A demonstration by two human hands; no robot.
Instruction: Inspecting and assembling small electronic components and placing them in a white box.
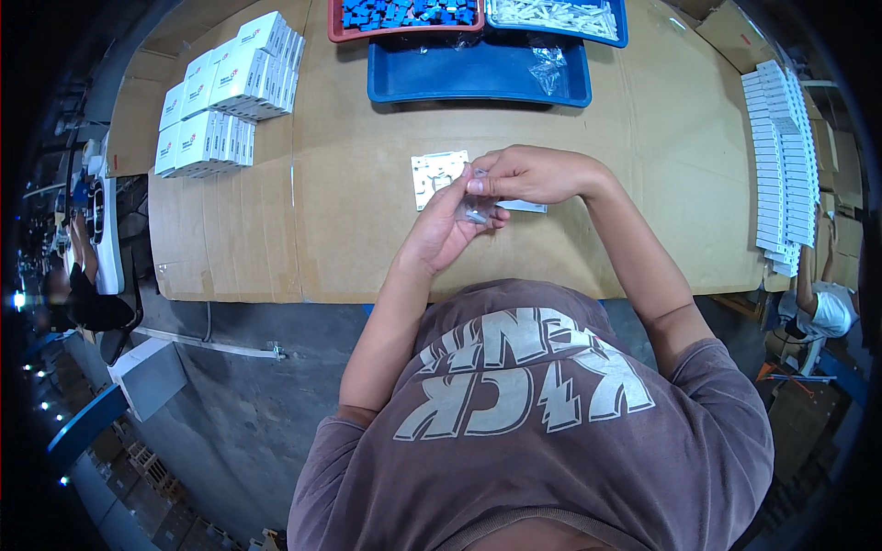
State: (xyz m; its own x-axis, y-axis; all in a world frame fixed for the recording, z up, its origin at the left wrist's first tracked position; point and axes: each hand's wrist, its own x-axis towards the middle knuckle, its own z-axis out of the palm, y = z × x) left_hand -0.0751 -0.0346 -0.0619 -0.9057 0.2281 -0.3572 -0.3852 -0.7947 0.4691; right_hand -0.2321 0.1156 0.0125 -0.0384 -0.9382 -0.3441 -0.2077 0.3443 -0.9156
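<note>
Both of my hands meet over the middle of the cardboard-covered table, at a small clear plastic bag with a small pale piece in it. My left hand holds the bag from below, palm partly up, with its thumb against it. From above, my right hand pinches the bag's upper end; its fingertips are partly hidden. Just beyond my left hand lies a white printed sheet with small drawings. A flat white item shows partly beneath my right hand; I cannot tell its kind.
At the far side stand a red tray of blue parts, a blue tray of white pieces and a larger blue tray holding clear plastic. White boxes are stacked left and right. People sit at both sides.
</note>
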